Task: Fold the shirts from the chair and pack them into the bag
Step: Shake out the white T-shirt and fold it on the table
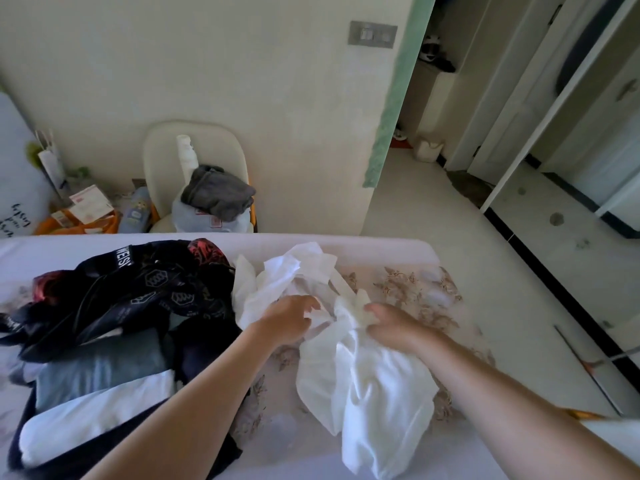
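Two bare hands meet over a crumpled white shirt (374, 386) of thin cloth, which lies in a heap on the bed (420, 292) with its pale floral sheet. The right hand (393, 327) has its grip closed on a bunched fold of the shirt, thumb above and fingers below. The left hand (291, 318) curls its fingers down onto the cloth; blur hides whether its grip holds any. Just left of the shirt sits an open black patterned fabric bag (156, 285), with a folded blue-grey garment (100, 372) and a folded white garment (97, 420) inside. Beyond the bed, a cream padded chair (221, 143) carries a rumpled dark grey garment (218, 194) atop a pale blue garment (194, 218).
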`<state>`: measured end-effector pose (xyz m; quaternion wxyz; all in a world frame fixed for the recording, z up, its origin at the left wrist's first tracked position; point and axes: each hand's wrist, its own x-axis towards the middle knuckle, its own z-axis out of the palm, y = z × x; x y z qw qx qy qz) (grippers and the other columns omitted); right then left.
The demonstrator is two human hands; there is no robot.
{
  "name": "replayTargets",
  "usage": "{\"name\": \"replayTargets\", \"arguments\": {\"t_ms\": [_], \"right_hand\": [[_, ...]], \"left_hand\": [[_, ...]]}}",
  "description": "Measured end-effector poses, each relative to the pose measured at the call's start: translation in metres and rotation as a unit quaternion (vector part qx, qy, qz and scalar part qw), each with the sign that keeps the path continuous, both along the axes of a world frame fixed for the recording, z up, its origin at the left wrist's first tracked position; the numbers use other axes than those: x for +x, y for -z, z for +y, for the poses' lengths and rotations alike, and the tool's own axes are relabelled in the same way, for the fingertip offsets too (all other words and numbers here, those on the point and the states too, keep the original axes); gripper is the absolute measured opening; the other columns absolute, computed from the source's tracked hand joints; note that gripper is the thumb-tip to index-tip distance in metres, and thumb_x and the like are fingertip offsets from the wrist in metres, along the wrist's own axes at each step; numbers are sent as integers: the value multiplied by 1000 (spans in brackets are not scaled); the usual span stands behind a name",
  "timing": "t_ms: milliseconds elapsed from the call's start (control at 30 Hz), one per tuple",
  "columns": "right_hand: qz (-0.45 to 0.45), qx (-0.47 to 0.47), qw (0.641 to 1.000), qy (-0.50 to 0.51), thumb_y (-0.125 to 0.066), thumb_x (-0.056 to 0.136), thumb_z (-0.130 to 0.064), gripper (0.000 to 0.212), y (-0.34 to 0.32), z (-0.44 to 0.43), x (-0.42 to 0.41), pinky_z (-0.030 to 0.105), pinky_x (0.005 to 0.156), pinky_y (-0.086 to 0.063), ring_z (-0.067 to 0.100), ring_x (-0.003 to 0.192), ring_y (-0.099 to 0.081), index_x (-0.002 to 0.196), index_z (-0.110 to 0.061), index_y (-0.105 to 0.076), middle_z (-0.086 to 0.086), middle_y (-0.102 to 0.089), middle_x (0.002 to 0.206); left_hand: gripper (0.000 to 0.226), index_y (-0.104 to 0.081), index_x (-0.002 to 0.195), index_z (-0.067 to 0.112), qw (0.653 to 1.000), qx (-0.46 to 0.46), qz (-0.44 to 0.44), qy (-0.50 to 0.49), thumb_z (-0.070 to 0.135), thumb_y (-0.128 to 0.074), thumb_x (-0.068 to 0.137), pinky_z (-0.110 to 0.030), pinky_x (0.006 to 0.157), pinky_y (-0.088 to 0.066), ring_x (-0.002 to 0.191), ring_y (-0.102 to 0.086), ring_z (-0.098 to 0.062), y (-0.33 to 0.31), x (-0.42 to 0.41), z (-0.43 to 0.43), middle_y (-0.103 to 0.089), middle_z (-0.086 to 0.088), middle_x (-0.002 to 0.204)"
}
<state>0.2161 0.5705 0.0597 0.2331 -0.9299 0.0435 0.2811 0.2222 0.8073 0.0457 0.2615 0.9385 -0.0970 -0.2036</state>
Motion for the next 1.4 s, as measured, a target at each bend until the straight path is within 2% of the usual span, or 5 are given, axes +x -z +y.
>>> {"name": "replayTargets", "arguments": {"t_ms": [333, 567, 833, 1167, 1400], "right_hand": [[-35, -127, 966, -221, -67, 85, -39, 91, 83, 46, 55, 50, 103, -43, 30, 134, -43, 154, -32, -9, 7, -21, 159], [41, -309, 915, -257, -52, 85, -26, 38, 108, -17, 94, 42, 103, -41, 25, 111, -63, 121, -23, -63, 2, -68, 115], [-80, -114, 970, -200, -69, 77, -60, 113, 141, 38, 128, 44, 88, -48, 37, 123, -49, 155, -37, 9, 12, -26, 148], [-280, 184, 942, 20, -48, 95, -13, 24, 98, 110, 202, 26, 73, -41, 21, 94, -60, 110, -20, -66, 3, -60, 105], [33, 7, 979, -199, -50, 100, -19, 56, 103, 97, 171, 30, 105, -37, 25, 138, -42, 154, -24, -35, 6, -37, 157]], "left_hand": [[61, -31, 149, 41, 953, 235, -174, 85, 43, -56, 93, -51, 121, 1, 149, -2, -31, 63, 62, -1, -10, -4, 163], [122, 3, 153, 45, 931, 343, -75, 99, 89, -59, 57, -80, 99, 9, 137, 39, -44, 114, 93, -27, 43, -10, 152], [27, -62, 110, 12, 988, 67, -125, -61, 1, -55, 86, -34, 85, -48, 113, -48, -30, 145, 117, -2, -54, -8, 118], [48, -65, 114, 17, 906, 28, -389, -165, -9, -59, 74, -34, 68, -48, 115, -48, -28, 73, 159, 50, -55, -6, 128], [84, -14, 155, 33, 974, 182, 135, 7, 44, -59, 85, -50, 118, -21, 150, 3, -26, 105, 140, 79, -5, 4, 163]]}}
